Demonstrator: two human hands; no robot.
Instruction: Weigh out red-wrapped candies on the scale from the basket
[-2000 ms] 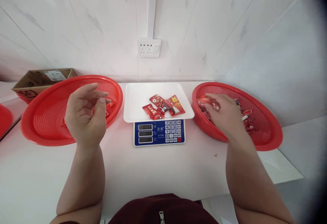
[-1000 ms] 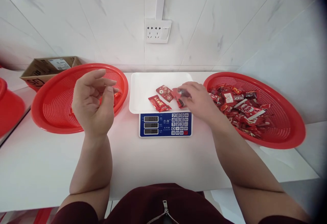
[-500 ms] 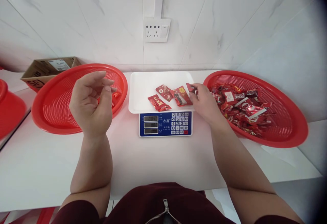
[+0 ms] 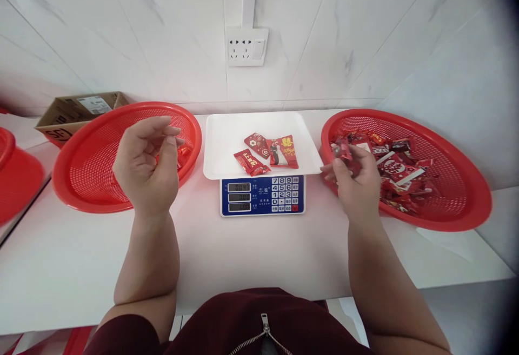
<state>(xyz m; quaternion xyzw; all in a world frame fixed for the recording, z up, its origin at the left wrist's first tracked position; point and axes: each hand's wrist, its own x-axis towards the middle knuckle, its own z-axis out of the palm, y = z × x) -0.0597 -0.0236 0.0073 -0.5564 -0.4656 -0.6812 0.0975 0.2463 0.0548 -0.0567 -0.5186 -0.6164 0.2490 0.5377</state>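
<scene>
My left hand (image 4: 146, 163) hovers above the left red basket (image 4: 81, 201), palm turned inward. Its fingers are loosely bent and apart from the thumb, with nothing between them. At the near left rim of the right red basket (image 4: 466, 217), my right hand (image 4: 359, 182) grips a small red wrapped candy (image 4: 343, 148), slightly blurred. On the scale's white tray (image 4: 219, 139) lie a red candy packet with a printed figure (image 4: 284, 151), a flower-patterned red packet (image 4: 258, 144) and a small red candy packet (image 4: 250, 161).
Many red candy packets (image 4: 399, 170) fill part of the right basket. A blue and white scale panel (image 4: 263, 195) faces me below the tray. Behind the left basket stands a cardboard box (image 4: 60, 122). More red plastic (image 4: 18, 182) is at far left.
My right hand has moved right, from the tray to the right basket's rim, taking the red candy with it. The left hand stays nearly still.
</scene>
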